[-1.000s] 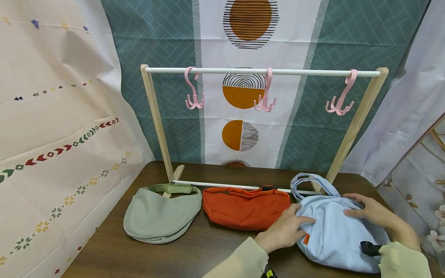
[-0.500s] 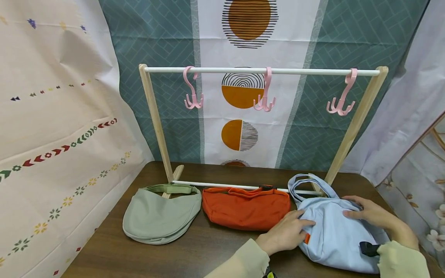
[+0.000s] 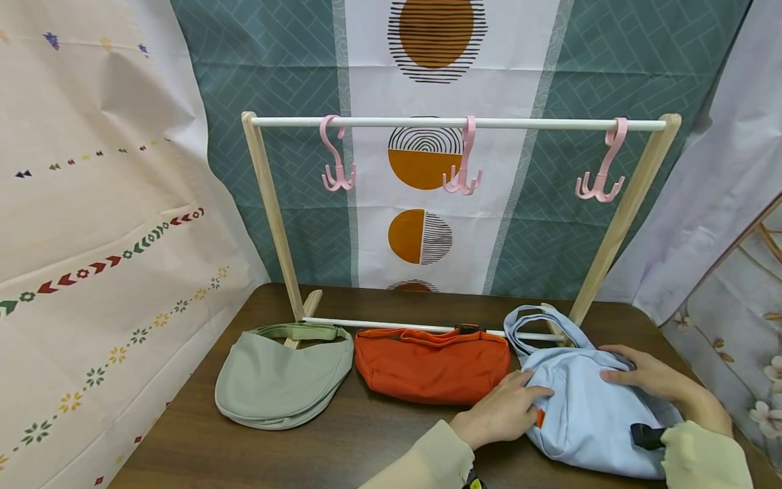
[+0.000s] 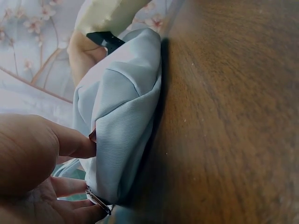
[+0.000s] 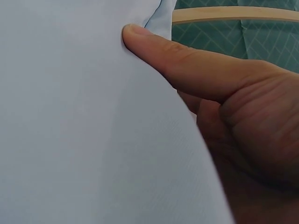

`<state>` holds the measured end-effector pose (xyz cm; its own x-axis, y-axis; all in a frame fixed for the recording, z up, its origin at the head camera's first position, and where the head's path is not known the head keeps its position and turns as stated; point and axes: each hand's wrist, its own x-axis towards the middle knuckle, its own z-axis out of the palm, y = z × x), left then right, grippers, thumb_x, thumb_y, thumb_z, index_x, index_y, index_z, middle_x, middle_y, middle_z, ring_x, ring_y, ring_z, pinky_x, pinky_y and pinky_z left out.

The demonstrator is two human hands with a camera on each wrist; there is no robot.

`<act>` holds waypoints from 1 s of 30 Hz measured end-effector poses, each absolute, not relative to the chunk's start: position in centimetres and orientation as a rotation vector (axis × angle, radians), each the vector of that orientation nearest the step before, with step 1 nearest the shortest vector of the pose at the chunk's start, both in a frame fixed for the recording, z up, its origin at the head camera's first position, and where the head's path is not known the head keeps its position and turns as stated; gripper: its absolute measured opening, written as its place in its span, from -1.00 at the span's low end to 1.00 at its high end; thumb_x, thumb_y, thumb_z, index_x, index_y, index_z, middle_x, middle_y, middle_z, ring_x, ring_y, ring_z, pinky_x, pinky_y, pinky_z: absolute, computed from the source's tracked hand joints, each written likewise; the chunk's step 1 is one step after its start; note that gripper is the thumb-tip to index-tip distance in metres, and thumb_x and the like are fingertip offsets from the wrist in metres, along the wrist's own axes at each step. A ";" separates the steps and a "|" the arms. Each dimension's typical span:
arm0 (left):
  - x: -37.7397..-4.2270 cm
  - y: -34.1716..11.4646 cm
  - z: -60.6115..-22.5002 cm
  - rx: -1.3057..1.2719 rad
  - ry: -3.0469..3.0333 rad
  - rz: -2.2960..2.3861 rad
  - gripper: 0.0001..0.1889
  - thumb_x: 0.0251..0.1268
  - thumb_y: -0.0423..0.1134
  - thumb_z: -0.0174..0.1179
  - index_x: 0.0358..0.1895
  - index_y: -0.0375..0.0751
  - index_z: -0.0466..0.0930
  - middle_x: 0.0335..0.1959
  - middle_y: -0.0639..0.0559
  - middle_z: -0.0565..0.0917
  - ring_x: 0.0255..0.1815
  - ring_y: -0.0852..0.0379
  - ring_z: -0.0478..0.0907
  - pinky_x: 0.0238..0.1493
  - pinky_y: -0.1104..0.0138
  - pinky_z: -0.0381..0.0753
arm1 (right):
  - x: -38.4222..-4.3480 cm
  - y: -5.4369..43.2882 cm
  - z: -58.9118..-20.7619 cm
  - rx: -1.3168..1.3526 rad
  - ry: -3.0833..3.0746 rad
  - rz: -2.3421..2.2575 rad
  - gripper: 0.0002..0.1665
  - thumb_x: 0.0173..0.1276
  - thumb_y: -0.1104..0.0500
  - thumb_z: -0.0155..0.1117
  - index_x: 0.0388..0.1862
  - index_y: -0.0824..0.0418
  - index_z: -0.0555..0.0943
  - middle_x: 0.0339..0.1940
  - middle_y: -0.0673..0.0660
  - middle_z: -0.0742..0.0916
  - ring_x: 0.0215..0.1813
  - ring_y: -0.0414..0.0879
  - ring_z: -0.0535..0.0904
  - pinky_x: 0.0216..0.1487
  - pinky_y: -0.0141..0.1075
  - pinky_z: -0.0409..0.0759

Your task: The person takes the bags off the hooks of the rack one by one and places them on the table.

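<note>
A light blue fabric bag [image 3: 595, 414] lies at the table's right side, its handle loops [image 3: 537, 319] reaching back over the rack's lower bar. My left hand [image 3: 504, 407] grips the bag's left edge, thumb on the front beside a small orange tag [image 3: 540, 418]. In the left wrist view, the fingertips [image 4: 91, 212] are at a zipper on that edge. My right hand [image 3: 656, 373] holds the upper right side. In the right wrist view its thumb [image 5: 154, 46] presses on the blue cloth, and the other fingers are mostly hidden behind the bag.
An orange-red bag [image 3: 430, 367] and a sage green bag [image 3: 284, 384] lie to the left on the brown table [image 3: 366, 448]. Behind them stands a wood-and-white rack [image 3: 403, 122]. From its top bar hang pink hooks [image 3: 339, 159]. Patterned cloths [image 3: 122, 292] surround the table.
My left hand has settled closer onto the blue bag's left edge. The bag's handle loops have shifted slightly left. My right hand has kept its hold.
</note>
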<state>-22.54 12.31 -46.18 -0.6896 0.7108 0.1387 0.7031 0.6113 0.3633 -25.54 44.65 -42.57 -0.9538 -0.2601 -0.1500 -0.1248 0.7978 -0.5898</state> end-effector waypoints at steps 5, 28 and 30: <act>-22.6 12.3 -46.1 1.247 2.791 0.621 -0.55 0.58 -0.22 0.09 0.43 0.17 0.56 0.52 0.03 0.40 0.57 0.11 0.26 0.52 0.33 0.22 | -25.5 44.7 -42.6 -0.301 2.760 -0.882 -0.17 0.56 0.01 0.27 0.47 0.59 0.24 0.36 0.71 0.39 0.32 0.57 0.38 0.13 0.33 0.48; -24.7 9.2 -41.7 1.235 2.562 1.094 -0.59 0.58 -0.26 0.13 0.40 0.09 0.57 0.13 0.15 0.71 0.04 0.42 0.59 0.02 0.61 0.49 | -23.2 39.9 -37.0 -0.471 2.995 -0.859 -0.37 0.60 0.07 0.24 0.46 0.41 0.40 0.24 0.48 0.59 0.25 0.36 0.52 -0.12 -0.33 0.55; -25.1 8.5 -41.3 1.209 2.539 1.165 -0.61 0.59 -0.25 0.12 0.38 0.08 0.59 0.09 0.18 0.73 0.02 0.43 0.60 0.04 0.58 0.51 | -23.2 38.8 -36.7 -0.523 2.996 -0.872 -0.38 0.59 0.09 0.25 0.46 0.39 0.42 0.28 0.46 0.60 0.28 0.37 0.53 -0.08 -0.29 0.61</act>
<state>-25.11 8.46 -41.31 -0.6804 0.6986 0.2214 0.6235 0.3931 0.6759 -23.20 38.78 -36.75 -0.9451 -0.3067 0.1127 -0.3193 0.7934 -0.5182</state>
